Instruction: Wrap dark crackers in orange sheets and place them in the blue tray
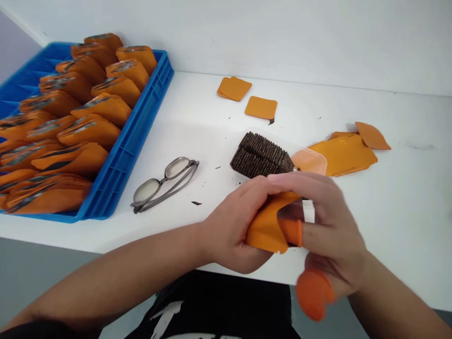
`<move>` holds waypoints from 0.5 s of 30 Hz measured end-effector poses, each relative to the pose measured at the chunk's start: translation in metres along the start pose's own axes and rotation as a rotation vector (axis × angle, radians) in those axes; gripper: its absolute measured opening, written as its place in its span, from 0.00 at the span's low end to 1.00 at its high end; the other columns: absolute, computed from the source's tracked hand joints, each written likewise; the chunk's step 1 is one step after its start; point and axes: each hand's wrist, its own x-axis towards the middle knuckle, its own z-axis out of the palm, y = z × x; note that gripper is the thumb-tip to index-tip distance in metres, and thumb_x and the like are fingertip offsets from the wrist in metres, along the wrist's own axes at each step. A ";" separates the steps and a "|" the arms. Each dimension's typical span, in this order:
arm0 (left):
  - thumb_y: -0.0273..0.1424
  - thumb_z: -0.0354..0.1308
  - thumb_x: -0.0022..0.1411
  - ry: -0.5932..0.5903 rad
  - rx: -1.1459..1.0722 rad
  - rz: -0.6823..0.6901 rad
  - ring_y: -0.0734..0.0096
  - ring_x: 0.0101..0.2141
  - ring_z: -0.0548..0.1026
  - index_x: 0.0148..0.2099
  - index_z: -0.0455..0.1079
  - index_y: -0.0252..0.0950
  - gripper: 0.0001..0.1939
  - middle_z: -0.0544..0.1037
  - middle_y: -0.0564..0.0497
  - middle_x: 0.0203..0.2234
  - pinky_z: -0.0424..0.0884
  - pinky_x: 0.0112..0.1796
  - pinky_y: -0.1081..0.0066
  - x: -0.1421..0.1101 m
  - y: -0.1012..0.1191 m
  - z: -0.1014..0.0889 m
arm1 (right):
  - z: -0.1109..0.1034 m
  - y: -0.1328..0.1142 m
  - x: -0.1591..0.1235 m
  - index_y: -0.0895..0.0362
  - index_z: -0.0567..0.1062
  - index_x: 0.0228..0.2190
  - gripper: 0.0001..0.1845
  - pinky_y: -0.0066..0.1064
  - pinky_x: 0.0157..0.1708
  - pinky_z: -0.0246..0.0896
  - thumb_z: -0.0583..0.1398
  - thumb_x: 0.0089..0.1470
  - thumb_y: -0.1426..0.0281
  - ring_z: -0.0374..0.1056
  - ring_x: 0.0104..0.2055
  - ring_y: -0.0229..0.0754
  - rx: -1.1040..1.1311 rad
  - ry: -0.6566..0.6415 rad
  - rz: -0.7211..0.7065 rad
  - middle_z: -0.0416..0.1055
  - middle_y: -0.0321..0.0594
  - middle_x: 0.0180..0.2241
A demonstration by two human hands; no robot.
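From the head camera, looking down over the near edge of the white worktop [388,226], the person's left hand [229,235] is curled around an orange pouch [264,228], fingers wrapped under it and thumb on top, so the pouch is held just above the worktop's front edge. The right hand [332,226] comes over from the other side, its fingers bent down onto the mouth of the same pouch; two of them wear orange rubber finger cots [312,294], and a small white piece shows between them, though what it is cannot be told. Just beyond the hands lies a clear plastic tray [310,160] holding a row of dark brown biscuits [261,155] stood on edge, with dark crumbs scattered around it. To the right of the tray sits a loose stack of flat orange pouches [348,153], and a few more flat ones [247,96] lie farther back near the wall. A pair of grey-framed glasses [164,183] rests on the worktop, left of the tray. At the far left a blue crate [141,127] is packed with rows of filled orange pouches [88,103] lying overlapped.
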 end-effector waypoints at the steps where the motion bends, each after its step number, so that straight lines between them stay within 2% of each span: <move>1: 0.22 0.60 0.50 -0.013 -0.011 -0.012 0.57 0.43 0.78 0.54 0.65 0.35 0.27 0.78 0.44 0.42 0.78 0.46 0.54 0.000 0.000 0.001 | 0.002 -0.001 -0.001 0.55 0.73 0.33 0.25 0.48 0.62 0.66 0.49 0.73 0.52 0.66 0.63 0.51 0.002 -0.039 0.001 0.62 0.50 0.64; 3: 0.21 0.59 0.49 -0.018 -0.004 -0.033 0.60 0.40 0.76 0.51 0.65 0.36 0.24 0.78 0.47 0.39 0.77 0.42 0.57 0.001 0.001 0.003 | 0.006 -0.002 -0.003 0.55 0.72 0.34 0.26 0.50 0.68 0.60 0.44 0.75 0.54 0.59 0.71 0.53 -0.031 -0.079 0.018 0.58 0.49 0.70; 6: 0.21 0.61 0.49 0.054 0.028 -0.072 0.63 0.39 0.75 0.51 0.66 0.35 0.25 0.77 0.48 0.38 0.76 0.42 0.59 0.002 0.004 0.003 | 0.008 -0.003 -0.006 0.55 0.73 0.40 0.29 0.52 0.72 0.55 0.41 0.75 0.52 0.53 0.75 0.55 -0.095 -0.078 0.050 0.53 0.46 0.74; 8: 0.21 0.62 0.49 0.110 0.053 -0.100 0.64 0.38 0.75 0.49 0.67 0.36 0.23 0.76 0.49 0.37 0.75 0.42 0.60 0.002 0.007 0.002 | 0.009 -0.003 -0.006 0.55 0.74 0.41 0.30 0.52 0.71 0.56 0.41 0.74 0.50 0.53 0.75 0.55 -0.116 -0.073 0.073 0.55 0.47 0.73; 10: 0.21 0.63 0.48 0.142 0.096 -0.116 0.66 0.36 0.74 0.43 0.67 0.38 0.19 0.75 0.52 0.34 0.74 0.40 0.62 0.002 0.009 0.001 | 0.009 -0.004 -0.005 0.55 0.73 0.39 0.30 0.52 0.71 0.57 0.41 0.74 0.49 0.55 0.74 0.56 -0.124 -0.089 0.086 0.59 0.50 0.71; 15: 0.20 0.63 0.49 0.153 0.132 -0.070 0.70 0.34 0.74 0.38 0.66 0.39 0.15 0.75 0.54 0.32 0.73 0.38 0.65 0.003 0.012 0.001 | 0.005 -0.009 -0.003 0.55 0.73 0.34 0.32 0.51 0.69 0.61 0.40 0.74 0.50 0.57 0.73 0.56 -0.136 -0.075 0.079 0.62 0.50 0.69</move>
